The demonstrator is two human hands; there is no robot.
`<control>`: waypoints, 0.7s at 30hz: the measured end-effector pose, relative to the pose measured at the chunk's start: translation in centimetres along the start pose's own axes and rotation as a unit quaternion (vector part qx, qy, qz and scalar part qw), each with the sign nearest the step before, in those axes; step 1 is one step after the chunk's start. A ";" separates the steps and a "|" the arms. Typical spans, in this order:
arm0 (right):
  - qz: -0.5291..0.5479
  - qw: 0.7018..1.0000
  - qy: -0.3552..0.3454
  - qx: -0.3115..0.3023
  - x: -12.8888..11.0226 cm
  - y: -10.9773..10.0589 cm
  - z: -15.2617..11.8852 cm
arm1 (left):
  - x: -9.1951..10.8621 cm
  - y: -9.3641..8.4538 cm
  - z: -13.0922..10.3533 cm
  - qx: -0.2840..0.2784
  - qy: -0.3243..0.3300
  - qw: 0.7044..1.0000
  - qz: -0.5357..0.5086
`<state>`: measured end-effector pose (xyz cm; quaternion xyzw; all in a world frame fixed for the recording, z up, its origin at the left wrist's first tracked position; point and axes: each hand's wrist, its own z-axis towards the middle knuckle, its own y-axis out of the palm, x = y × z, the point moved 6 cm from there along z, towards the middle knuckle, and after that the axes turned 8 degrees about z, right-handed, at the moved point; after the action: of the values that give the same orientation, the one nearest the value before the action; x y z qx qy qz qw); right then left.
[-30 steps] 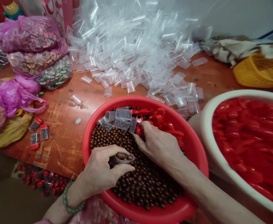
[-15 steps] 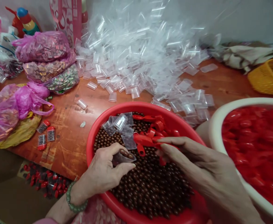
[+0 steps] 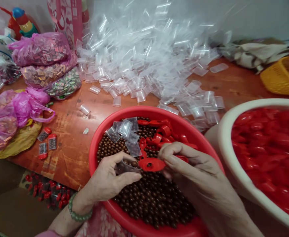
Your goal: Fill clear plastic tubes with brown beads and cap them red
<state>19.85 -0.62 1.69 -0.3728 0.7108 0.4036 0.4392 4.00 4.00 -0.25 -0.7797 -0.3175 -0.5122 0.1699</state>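
Observation:
My left hand point(image 3: 109, 179) pinches a clear plastic case point(image 3: 125, 168) that has brown beads inside, its open end facing right. Between the thumb and fingers of my right hand point(image 3: 193, 171) is a red plastic cap point(image 3: 152, 164), whose left end meets or nearly meets the case's mouth. Both hands are over a red basin point(image 3: 98, 131) of loose brown beads point(image 3: 156, 204). Several clear cases point(image 3: 126, 128) and more red caps point(image 3: 165, 130) lie on the beads at the back of the basin.
A white tub point(image 3: 223, 131) of red caps stands at the right. Clear cases point(image 3: 139, 65) are heaped behind the basin. Pink bags point(image 3: 43, 49) and three filled cases point(image 3: 52, 141) are on the left; a box point(image 3: 3, 191) sits below. A yellow basket point(image 3: 277, 77) is far right.
My right hand has brought the red cap down and left to the mouth of the case. The case stays in my left hand. The view has shifted slightly.

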 end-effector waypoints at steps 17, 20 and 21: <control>-0.313 0.932 -0.183 0.009 -1.3 2.6 -0.9 | 0.9 -1.2 0.4 0.064 0.012 0.997 -0.044; -0.371 0.885 -0.279 -0.045 -1.9 3.9 -1.5 | 1.2 -1.4 0.5 0.078 0.043 0.994 -0.058; -0.385 0.873 -0.293 -0.065 -1.9 4.1 -1.6 | 1.1 -1.3 0.5 0.074 0.047 0.994 -0.065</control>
<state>16.30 -0.12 4.96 -0.5091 0.3223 0.3387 0.7226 3.77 5.67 0.49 -0.7176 -0.3965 -0.5334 0.2083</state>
